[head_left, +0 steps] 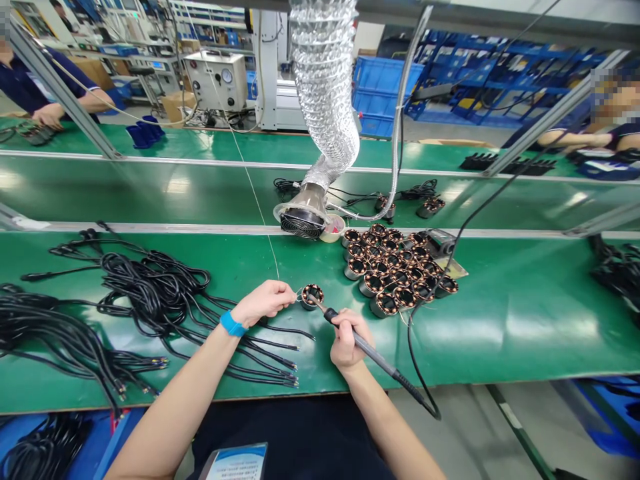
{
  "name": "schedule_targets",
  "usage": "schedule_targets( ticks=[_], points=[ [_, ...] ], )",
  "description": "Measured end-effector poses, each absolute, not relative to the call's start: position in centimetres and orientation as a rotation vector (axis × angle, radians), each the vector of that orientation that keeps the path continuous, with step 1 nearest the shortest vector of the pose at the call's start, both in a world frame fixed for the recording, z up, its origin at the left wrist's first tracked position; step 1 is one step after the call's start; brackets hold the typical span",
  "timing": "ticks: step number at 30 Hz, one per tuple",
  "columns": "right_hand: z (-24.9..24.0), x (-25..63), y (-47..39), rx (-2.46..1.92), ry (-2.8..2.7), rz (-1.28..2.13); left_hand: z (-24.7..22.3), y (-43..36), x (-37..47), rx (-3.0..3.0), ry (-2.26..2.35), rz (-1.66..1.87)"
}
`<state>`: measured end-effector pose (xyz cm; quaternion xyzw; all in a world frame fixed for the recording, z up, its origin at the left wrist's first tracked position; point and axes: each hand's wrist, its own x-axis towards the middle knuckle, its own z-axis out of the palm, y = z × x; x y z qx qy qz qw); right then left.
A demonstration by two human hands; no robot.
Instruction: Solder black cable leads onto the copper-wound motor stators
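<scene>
My right hand [351, 337] is wrapped round the grey handle of a soldering iron [373, 351]. The iron's tip reaches the rim of a single motor stator [313, 294], a short cylinder ringed with copper windings; whether it touches cannot be told. Left of that stator, my left hand [267, 300], with a blue wristband, is closed in a pinch. A thin solder wire [257, 200] hangs from above and runs down into it. Fine pale leads show between the pinching fingertips and the stator. To the right stands a cluster of several similar stators [400, 267].
Black cables [150, 287] with bared ends lie on the green bench [500, 333] at left. A foil duct [325, 87] hangs above a fan [303, 223], beside a tape roll [334, 228]. The iron's cord [467, 220] loops at right. Co-workers sit across the bench, left and right.
</scene>
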<state>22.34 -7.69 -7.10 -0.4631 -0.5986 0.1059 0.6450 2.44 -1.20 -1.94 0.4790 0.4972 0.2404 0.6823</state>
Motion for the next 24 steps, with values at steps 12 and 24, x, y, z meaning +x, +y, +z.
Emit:
schedule_targets(
  ticks=[12,24],
  points=[
    [-6.3,21.9,-7.7,-0.897,-1.457,0.196,-2.0,-1.2,2.4,1.042,1.027,0.561],
    [-5.9,21.8,-7.6,-0.885,-1.502,0.221,-2.0,-1.3,2.4,1.017,1.005,0.563]
  ],
)
